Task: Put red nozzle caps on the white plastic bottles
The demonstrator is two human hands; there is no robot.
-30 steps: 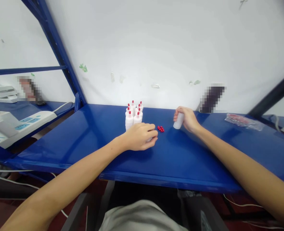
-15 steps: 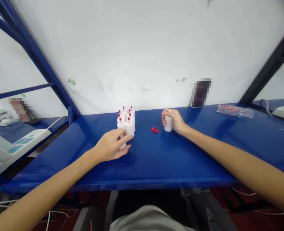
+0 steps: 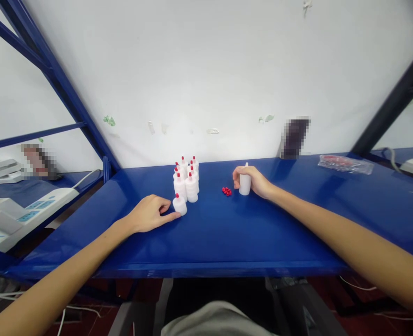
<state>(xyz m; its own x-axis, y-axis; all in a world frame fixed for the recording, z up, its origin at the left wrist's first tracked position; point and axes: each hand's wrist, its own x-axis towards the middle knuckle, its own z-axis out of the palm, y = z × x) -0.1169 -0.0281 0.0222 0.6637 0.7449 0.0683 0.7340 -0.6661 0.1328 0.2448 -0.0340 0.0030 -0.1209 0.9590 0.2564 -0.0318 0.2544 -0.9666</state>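
My right hand [image 3: 257, 181] is wrapped around a white squeeze bottle [image 3: 244, 185] held upright, its bare white nozzle tip showing above my fingers. Left of it lies a small heap of red caps [image 3: 226, 191]. Several white squeeze bottles with red-capped tips stand in a tight group, one of them a front bottle [image 3: 192, 189]. A shorter red-capped bottle [image 3: 180, 206] stands nearest me, just in front of the group. Beside that bottle rests my left hand [image 3: 150, 213], with thumb and forefinger apart; the thumb tip is at its base. Whether it touches, I cannot tell.
A clear plastic bag with red contents [image 3: 344, 163] lies at the back right of the blue table [image 3: 220, 242]. A blurred-out dark object [image 3: 295, 137] leans on the wall. White power strips [image 3: 40, 212] sit on the left beyond the blue frame [image 3: 87, 123].
My left hand has drawn back to the left, and its fingers have come off the short front bottle, uncovering it. My right hand still holds its bottle; the nozzle tip now shows.
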